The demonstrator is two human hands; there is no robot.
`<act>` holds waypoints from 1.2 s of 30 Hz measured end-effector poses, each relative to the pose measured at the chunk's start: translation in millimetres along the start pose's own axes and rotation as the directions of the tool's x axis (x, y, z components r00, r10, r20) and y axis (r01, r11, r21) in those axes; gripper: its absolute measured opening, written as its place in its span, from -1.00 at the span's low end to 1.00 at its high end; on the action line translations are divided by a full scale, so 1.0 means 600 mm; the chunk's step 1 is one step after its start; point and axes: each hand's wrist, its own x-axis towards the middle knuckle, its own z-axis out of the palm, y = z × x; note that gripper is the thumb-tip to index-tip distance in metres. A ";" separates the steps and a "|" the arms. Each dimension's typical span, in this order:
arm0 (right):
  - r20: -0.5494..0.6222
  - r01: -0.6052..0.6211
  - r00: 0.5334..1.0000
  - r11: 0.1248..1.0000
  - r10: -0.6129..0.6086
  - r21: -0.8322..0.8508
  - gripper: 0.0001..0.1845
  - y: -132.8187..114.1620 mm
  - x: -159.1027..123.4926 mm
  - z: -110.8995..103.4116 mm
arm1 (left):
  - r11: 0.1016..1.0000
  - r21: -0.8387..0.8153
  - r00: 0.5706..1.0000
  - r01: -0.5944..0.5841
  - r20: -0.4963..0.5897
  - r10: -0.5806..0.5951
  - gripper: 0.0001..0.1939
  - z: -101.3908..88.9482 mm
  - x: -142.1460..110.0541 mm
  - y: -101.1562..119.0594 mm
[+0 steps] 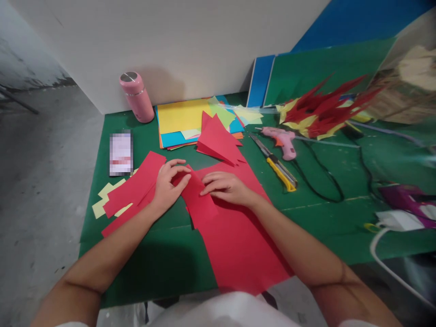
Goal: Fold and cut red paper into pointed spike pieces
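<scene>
A narrow piece of red paper point(200, 200) lies at a slant over the left edge of a large red paper sheet point(245, 236). My left hand point(168, 184) is at its upper left corner, thumb and forefinger closed on the edge there. From the other side, my right hand point(226, 187) rests its outstretched fingers on the piece; its thumb is mostly hidden. Left of my hands are cut red strips point(136, 184), partly over pale yellow paper scraps point(102, 206). Beyond the large sheet sit pointed red paper cutouts point(218, 138).
A pink flask point(138, 97) and a blurred-out phone point(121, 153) stand and lie left. Behind are stacked coloured sheets point(180, 116). To the right are a yellow utility knife point(277, 170), a pink glue gun point(282, 141) with its cord, and red-and-yellow paper flames point(320, 111).
</scene>
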 end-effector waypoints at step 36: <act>-0.154 -0.398 0.864 0.836 0.480 0.378 -0.73 -0.015 0.007 0.009 | 0.750 -0.531 0.914 0.393 0.137 -0.382 -0.65 0.021 -0.015 0.023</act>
